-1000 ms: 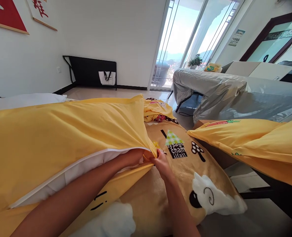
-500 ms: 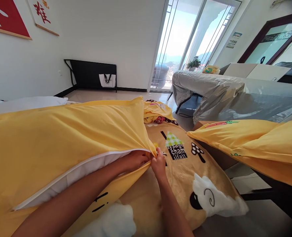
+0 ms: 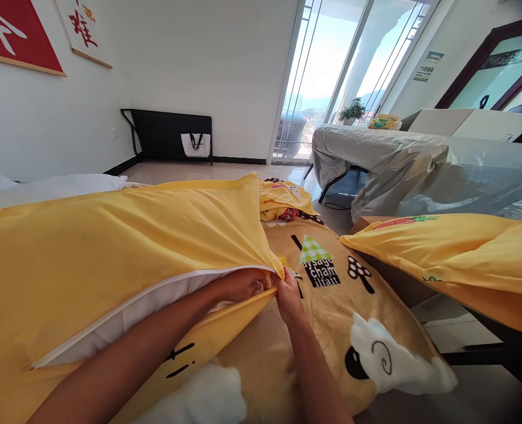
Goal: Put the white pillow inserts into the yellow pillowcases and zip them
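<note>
A large yellow pillowcase [image 3: 110, 241] lies across the bed with a white pillow [image 3: 123, 315] showing through its open side. My left hand [image 3: 238, 285] is closed at the corner of that opening, fingers pinching the fabric edge. My right hand [image 3: 289, 297] is pinched on the same corner from the right side. Both hands meet at the end of the opening, where a zipper seems to sit, too small to make out. Under them lies a tan plush blanket [image 3: 331, 330] printed with sheep and trees.
A second yellow pillow [image 3: 464, 259] lies at the right. A table under a silver cover [image 3: 419, 171] stands behind it. A black folded frame with a white bag [image 3: 194, 141] leans on the far wall. Glass balcony doors [image 3: 331, 76] are at the back.
The view shifted slightly. Both hands stay pinched at the pillowcase corner, with only small finger movement; the right hand has turned a little.
</note>
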Motion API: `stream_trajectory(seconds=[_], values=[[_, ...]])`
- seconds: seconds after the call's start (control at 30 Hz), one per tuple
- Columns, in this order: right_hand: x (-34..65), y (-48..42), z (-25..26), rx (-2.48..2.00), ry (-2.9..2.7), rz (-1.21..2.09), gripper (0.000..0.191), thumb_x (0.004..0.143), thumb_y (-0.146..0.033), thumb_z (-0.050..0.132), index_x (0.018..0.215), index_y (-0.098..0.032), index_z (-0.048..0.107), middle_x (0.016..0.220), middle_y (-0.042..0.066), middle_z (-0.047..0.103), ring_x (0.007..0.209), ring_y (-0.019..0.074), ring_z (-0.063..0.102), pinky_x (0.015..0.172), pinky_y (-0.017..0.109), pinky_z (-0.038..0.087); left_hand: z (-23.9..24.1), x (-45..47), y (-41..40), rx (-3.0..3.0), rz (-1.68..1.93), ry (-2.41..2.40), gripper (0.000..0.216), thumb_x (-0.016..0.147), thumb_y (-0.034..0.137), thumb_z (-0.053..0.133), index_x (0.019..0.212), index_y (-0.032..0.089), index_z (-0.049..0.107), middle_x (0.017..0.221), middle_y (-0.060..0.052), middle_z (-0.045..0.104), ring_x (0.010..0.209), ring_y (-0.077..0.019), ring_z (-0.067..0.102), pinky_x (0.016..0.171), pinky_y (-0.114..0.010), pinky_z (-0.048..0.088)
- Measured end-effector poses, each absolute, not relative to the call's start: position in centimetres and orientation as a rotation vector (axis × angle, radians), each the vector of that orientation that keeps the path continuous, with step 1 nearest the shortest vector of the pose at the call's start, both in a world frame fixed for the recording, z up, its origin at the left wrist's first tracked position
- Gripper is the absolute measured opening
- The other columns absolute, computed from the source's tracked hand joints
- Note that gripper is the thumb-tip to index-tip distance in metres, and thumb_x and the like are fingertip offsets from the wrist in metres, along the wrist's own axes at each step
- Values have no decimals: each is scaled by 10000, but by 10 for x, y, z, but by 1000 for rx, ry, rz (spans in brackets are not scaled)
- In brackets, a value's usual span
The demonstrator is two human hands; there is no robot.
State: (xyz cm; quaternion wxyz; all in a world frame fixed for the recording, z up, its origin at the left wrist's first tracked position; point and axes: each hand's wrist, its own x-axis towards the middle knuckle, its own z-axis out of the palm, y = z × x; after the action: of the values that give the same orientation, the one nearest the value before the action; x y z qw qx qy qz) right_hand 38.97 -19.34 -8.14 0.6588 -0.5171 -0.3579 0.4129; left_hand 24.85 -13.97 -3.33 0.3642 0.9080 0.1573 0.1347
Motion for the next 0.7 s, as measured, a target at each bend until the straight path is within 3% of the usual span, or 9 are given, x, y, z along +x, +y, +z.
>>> stream_trajectory(seconds=[0.2, 0.43, 0.7], values=[[391, -195, -85, -1201, -863, 910, 390, 687, -427, 617, 1007, -206, 587, 922, 59, 672, 820, 204, 602, 686, 293, 473, -32, 248, -140, 2092, 408, 485, 116, 804, 128, 468, 824, 158, 577, 910, -37, 632, 883, -159, 548, 900, -294, 412], [394, -198, -83, -1395, -968, 761, 225, 707, -399, 554, 844, -221, 545, 814, 21, 617, 766, 195, 567, 701, 303, 449, -35, 245, -138, 2004, 361, 440, 127, 816, 177, 515, 877, 159, 625, 991, -39, 657, 941, -158, 573, 923, -287, 414], [398, -201, -84, -1567, -1133, 553, 166, 725, -350, 503, 827, -222, 530, 800, 21, 611, 748, 200, 543, 697, 311, 398, -32, 249, -148, 2080, 473, 545, 259, 868, 155, 436, 1015, 172, 648, 1140, -63, 659, 1083, -188, 561, 1023, -321, 361]])
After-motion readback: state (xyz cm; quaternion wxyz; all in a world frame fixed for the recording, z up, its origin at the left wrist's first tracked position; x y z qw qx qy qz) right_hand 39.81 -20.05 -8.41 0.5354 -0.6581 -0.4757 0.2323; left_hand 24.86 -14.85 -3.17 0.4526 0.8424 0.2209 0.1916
